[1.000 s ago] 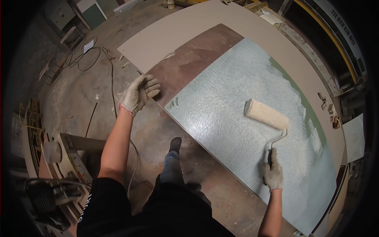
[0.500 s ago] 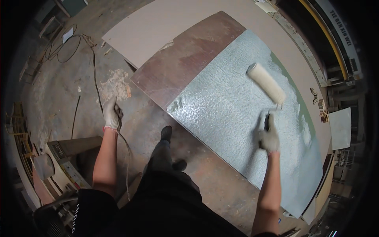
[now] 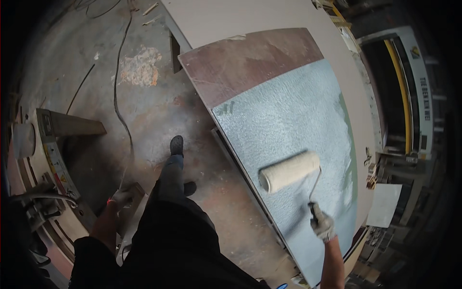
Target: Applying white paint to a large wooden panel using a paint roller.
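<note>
My right hand (image 3: 323, 226), in a pale work glove, is wrapped around the dark handle of a paint roller (image 3: 291, 171). The roller's fluffy cream sleeve lies across the wet, pale blue-white coating (image 3: 274, 115) on a large board. At the board's far end a bare reddish-brown strip (image 3: 255, 55) shows, and a green strip (image 3: 353, 185) runs along its right side. Low at my left side hangs my left hand (image 3: 123, 197), also gloved, near a machine's edge. Its fingers are too dark and blurred to make out.
Under the coated board lies a larger beige panel (image 3: 221, 17). A dark cable (image 3: 115, 86) trails over the stained concrete floor (image 3: 159, 113). To my left stands a machine with a metal beam (image 3: 79, 126); at the right are a yellow-trimmed machine (image 3: 406, 91) and a white sheet (image 3: 385, 204).
The roller has come nearer to me and leftward over the board, and its sleeve has turned. My left hand has dropped back toward my side. The whole view has shifted and turned.
</note>
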The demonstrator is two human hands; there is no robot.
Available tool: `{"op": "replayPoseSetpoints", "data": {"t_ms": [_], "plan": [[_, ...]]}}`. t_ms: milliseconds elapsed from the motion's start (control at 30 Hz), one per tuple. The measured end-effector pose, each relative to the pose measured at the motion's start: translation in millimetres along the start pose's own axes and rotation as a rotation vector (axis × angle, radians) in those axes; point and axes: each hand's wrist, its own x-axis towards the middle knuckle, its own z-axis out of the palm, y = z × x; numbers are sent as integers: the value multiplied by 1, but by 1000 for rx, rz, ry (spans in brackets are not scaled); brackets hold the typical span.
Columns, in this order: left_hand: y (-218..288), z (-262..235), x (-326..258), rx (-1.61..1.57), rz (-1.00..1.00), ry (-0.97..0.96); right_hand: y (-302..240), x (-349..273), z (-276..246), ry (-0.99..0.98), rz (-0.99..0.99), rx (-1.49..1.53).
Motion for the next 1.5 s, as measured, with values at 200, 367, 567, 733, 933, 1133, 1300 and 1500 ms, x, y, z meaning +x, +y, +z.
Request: {"op": "replayPoseSetpoints", "data": {"t_ms": [200,367,567,733,933,1133,1300,1500], "plan": [[-8,0,23,-188,367,230,-40,222,-46,-107,-123,14],[19,7,22,-402,505,186,-84,248,-32,-99,-26,84],[-36,7,44,-352,405,139,-90,148,2,-75,-9,92],[-87,25,28,-296,295,179,-56,89,-13,-148,-28,-2],[-60,25,9,-223,170,211,-95,214,-36,-54,-83,-30],[52,21,-2,-142,558,211,-89,208,-37,-76,23,5],[146,76,-51,-115,703,142,-82,100,-27,-74,121,4],[227,101,-57,78,876,78,-145,-42,26,-12,490,392]]}}
